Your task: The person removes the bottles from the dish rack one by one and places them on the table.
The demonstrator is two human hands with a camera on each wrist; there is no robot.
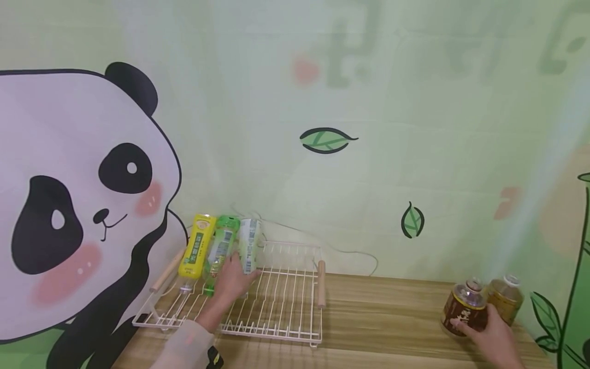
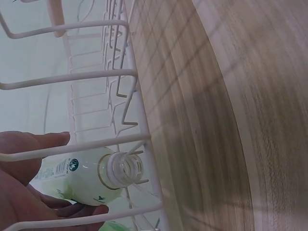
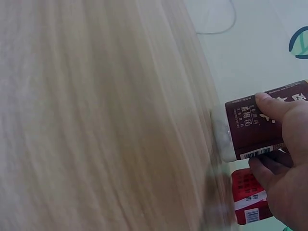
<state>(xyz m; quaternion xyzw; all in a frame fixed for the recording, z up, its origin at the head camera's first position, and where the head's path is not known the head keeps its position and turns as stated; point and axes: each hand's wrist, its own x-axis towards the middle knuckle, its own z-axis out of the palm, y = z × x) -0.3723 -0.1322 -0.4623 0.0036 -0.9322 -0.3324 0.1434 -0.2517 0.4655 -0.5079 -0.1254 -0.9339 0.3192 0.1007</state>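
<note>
My left hand (image 1: 234, 281) grips a pale green-and-white bottle (image 1: 250, 243) that leans neck-down in a white wire rack (image 1: 272, 336). In the left wrist view the bottle's uncapped neck (image 2: 126, 169) points toward the rack's wires, and the fingers and thumb lie round its body. To its left in the rack lean a green bottle (image 1: 223, 243) and a yellow bottle (image 1: 198, 246), also neck-down. Far to the right, my right hand (image 1: 497, 335) holds an upright bottle with a dark brown label (image 1: 463, 310), thumb on one side and fingers on the other.
Just behind the brown-labelled bottle stands an amber bottle (image 1: 507, 297), whose red label (image 3: 250, 195) shows in the right wrist view. Wooden handles (image 1: 321, 284) flank the rack. A thin cord (image 1: 341, 251) hangs along the printed backdrop behind the wooden table (image 1: 382, 312).
</note>
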